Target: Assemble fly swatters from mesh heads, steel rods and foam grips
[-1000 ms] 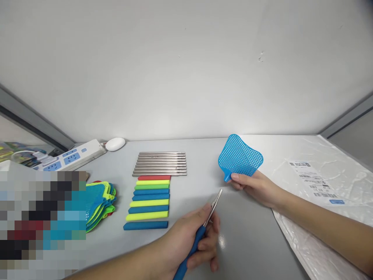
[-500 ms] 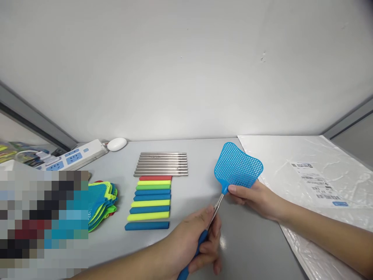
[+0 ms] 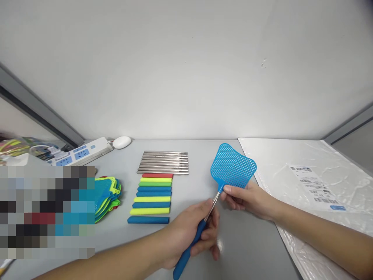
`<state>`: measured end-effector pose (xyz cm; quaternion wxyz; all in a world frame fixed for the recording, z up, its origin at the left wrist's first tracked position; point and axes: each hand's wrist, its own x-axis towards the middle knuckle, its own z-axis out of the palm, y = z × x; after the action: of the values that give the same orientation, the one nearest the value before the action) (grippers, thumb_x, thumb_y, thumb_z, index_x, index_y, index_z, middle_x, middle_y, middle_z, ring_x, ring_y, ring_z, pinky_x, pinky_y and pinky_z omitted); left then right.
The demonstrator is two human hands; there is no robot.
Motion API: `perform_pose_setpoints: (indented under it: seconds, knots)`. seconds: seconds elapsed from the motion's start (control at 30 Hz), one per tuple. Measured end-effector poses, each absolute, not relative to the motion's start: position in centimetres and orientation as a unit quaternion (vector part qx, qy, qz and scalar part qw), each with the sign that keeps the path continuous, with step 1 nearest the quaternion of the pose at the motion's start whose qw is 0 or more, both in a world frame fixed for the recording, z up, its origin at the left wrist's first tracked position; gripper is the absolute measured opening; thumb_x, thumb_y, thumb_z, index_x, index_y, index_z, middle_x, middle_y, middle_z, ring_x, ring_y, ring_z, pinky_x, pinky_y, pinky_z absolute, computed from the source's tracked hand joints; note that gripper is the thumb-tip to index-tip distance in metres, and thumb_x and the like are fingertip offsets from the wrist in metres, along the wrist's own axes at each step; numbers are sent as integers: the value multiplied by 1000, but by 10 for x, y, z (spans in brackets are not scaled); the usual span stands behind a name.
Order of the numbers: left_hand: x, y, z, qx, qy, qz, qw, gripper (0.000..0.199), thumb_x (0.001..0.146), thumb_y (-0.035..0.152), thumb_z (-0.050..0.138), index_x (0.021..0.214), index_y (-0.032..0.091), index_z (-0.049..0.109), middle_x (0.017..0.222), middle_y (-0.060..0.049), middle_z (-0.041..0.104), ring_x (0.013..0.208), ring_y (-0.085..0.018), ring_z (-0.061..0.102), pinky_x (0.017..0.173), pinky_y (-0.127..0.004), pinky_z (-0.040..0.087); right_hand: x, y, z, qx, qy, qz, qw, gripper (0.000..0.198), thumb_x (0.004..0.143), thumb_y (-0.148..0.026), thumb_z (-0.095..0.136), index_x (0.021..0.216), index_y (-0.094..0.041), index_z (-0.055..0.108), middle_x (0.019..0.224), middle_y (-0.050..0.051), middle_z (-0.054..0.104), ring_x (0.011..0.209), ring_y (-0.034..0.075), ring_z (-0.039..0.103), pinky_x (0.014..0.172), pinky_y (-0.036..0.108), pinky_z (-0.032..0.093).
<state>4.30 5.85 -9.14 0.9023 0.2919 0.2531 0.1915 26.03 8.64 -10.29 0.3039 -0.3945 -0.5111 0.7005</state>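
Note:
A blue fly swatter [image 3: 233, 165] with a perforated head, a short metal rod and a blue foam grip is held between both hands. My left hand [image 3: 194, 229] is closed around the rod and the upper end of the grip. My right hand [image 3: 247, 196] pinches the neck where the blue head joins the rod. To the left lie several coloured foam grips [image 3: 154, 199] in a column, red, yellow, green and blue. Above them is a row of metal rods [image 3: 163, 162]. A pile of swatter heads [image 3: 107, 196] in blue, yellow and green sits farther left, partly covered by blurred blocks.
A white plastic mailer [image 3: 279, 155] with a printed label covers the right side of the grey table. At the back left are a power strip [image 3: 84, 152] with plugs and a white oval object [image 3: 121, 142]. A pale wall [image 3: 186, 77] rises behind the table.
The swatter and both hands sit slightly further left in view, and more of the blue grip shows below my left hand. The camera has shifted a little. Both holds stay the same.

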Motion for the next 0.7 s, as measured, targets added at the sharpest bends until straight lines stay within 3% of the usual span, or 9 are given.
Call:
perform_pose_setpoints:
  seconds: [0.13, 0.33, 0.53, 0.7]
  knots:
    - [45, 60, -89, 313, 263, 178, 895, 41, 98, 52, 32, 87, 18, 51, 55, 9, 44, 34, -4, 27, 65, -32, 50, 258, 88, -103, -378, -537, 696, 291, 33, 85, -48, 65, 81, -16, 63, 64, -1, 57, 55, 10, 50, 47, 22, 32]
    - [51, 55, -84, 357, 285, 218, 863, 33, 98, 49, 32, 102, 22, 50, 55, 11, 44, 34, -4, 26, 64, -32, 51, 245, 81, -90, -418, -564, 638, 316, 44, 89, -52, 58, 61, -17, 53, 57, -1, 55, 48, 8, 38, 47, 24, 28]
    - [70, 57, -87, 372, 273, 218, 860, 33, 97, 49, 31, 95, 21, 49, 48, 11, 41, 33, -6, 29, 58, -32, 51, 247, 80, -90, -426, -584, 608, 329, 49, 91, -45, 57, 51, -18, 52, 49, -3, 47, 46, 8, 32, 47, 25, 23]
    - [84, 57, -89, 387, 289, 240, 842, 33, 99, 47, 30, 87, 21, 46, 46, 11, 37, 33, -6, 27, 60, -31, 50, 254, 80, -96, -431, -590, 586, 350, 49, 89, -49, 57, 52, -17, 55, 51, -3, 45, 51, 9, 36, 51, 26, 26]
